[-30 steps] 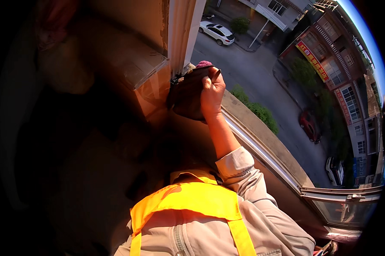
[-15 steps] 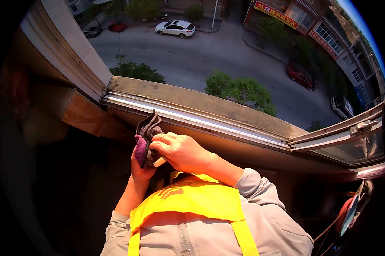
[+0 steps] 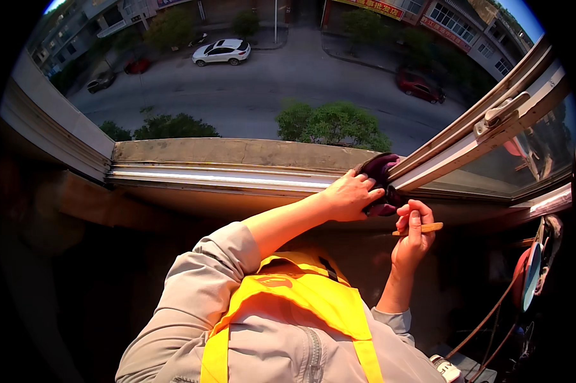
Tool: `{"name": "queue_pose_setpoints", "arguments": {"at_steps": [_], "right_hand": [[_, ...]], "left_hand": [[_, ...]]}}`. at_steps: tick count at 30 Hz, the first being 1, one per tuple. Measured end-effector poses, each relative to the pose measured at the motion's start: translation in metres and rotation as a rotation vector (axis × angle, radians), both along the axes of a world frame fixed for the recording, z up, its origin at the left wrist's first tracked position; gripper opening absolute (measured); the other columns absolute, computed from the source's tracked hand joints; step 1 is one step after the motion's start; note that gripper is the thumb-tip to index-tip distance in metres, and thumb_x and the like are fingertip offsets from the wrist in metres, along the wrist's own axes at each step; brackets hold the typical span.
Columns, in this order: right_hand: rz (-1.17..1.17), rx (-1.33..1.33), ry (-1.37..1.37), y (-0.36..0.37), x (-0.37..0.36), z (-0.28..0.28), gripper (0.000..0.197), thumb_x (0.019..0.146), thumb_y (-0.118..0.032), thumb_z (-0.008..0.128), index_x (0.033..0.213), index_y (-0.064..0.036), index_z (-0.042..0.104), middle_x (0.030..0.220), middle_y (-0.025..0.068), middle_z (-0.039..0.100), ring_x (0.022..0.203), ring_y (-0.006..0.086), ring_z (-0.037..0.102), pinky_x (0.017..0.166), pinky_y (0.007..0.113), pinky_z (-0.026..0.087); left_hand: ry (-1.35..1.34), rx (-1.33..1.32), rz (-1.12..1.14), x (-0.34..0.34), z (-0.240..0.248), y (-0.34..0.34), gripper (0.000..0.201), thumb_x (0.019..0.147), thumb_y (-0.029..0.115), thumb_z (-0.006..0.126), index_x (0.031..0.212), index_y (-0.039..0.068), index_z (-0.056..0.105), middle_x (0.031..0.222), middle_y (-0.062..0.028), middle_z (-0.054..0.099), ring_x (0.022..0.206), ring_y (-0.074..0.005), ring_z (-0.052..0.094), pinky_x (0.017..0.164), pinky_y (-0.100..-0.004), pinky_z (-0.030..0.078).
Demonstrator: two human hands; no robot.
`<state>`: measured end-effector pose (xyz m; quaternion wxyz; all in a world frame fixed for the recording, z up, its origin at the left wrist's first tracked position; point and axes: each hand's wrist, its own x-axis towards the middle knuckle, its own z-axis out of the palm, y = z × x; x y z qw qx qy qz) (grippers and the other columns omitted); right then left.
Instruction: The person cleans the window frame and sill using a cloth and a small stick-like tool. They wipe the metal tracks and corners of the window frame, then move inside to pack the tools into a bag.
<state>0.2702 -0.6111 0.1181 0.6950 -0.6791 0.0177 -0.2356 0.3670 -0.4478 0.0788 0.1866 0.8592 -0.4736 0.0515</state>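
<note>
My left hand (image 3: 350,196) reaches across to the right, closed on a dark purple and black cloth (image 3: 383,165). The folded cloth lies over the metal window track (image 3: 237,179), against the lower corner of the sliding window sash (image 3: 476,137). Just below and to the right, my right hand (image 3: 414,235) is closed around a thin wooden stick (image 3: 432,227). The stick points right, and its other end is mostly hidden by the fingers. Part of the cloth hangs close to the right fingertips; whether they touch it I cannot tell.
A concrete ledge (image 3: 192,153) runs outside the track, with a drop to a street (image 3: 249,96) beyond. The sash has a latch handle (image 3: 506,108). A cardboard box (image 3: 87,201) stands left. Rope-like cords (image 3: 492,313) and round discs (image 3: 528,274) hang at right.
Both hands have shifted right, from the track's left part to the sash corner. The cloth, earlier held between both hands, is now under the left hand on the track. The view has turned.
</note>
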Motion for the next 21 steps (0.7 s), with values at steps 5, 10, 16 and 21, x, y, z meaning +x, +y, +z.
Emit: {"name": "queue_pose_setpoints", "arguments": {"at_steps": [5, 10, 16, 21], "right_hand": [[-0.022, 0.108, 0.113, -0.001, -0.01, -0.017, 0.016, 0.096, -0.013, 0.052, 0.103, -0.0032, 0.063, 0.083, 0.004, 0.064, 0.063, 0.0064, 0.048, 0.058, 0.02, 0.04], [0.048, 0.151, 0.12, 0.033, 0.001, -0.017, 0.015, 0.096, -0.011, 0.051, 0.103, -0.0032, 0.063, 0.082, 0.0046, 0.064, 0.062, 0.0068, 0.049, 0.059, 0.019, 0.04], [0.131, 0.225, 0.097, 0.08, 0.016, -0.016, 0.015, 0.095, -0.008, 0.051, 0.103, -0.0023, 0.062, 0.083, 0.0056, 0.063, 0.064, 0.0073, 0.049, 0.06, 0.02, 0.04], [0.184, 0.262, 0.065, 0.114, 0.027, -0.018, 0.015, 0.095, -0.008, 0.052, 0.104, -0.0028, 0.063, 0.085, 0.0057, 0.065, 0.065, 0.0066, 0.05, 0.06, 0.019, 0.04]], "left_hand": [[0.062, 0.124, 0.036, 0.009, 0.003, -0.018, 0.068, 0.067, 0.03, 0.077, 0.124, 0.003, 0.052, 0.103, -0.0088, 0.061, 0.103, -0.0246, 0.058, 0.088, -0.0397, 0.041], [-0.023, 0.0, 0.063, 0.007, -0.025, -0.002, 0.056, 0.071, 0.026, 0.073, 0.119, 0.003, 0.054, 0.097, -0.0079, 0.064, 0.101, -0.0254, 0.059, 0.087, -0.0405, 0.043], [-0.002, -0.14, 0.268, -0.015, -0.022, 0.132, 0.036, 0.075, 0.025, 0.067, 0.105, 0.007, 0.059, 0.09, -0.0078, 0.062, 0.09, -0.0266, 0.062, 0.077, -0.0393, 0.05], [-0.093, -0.107, 0.482, -0.046, -0.018, 0.292, 0.034, 0.074, 0.019, 0.065, 0.104, 0.003, 0.06, 0.091, -0.0116, 0.067, 0.088, -0.0288, 0.064, 0.077, -0.0388, 0.052]]}}
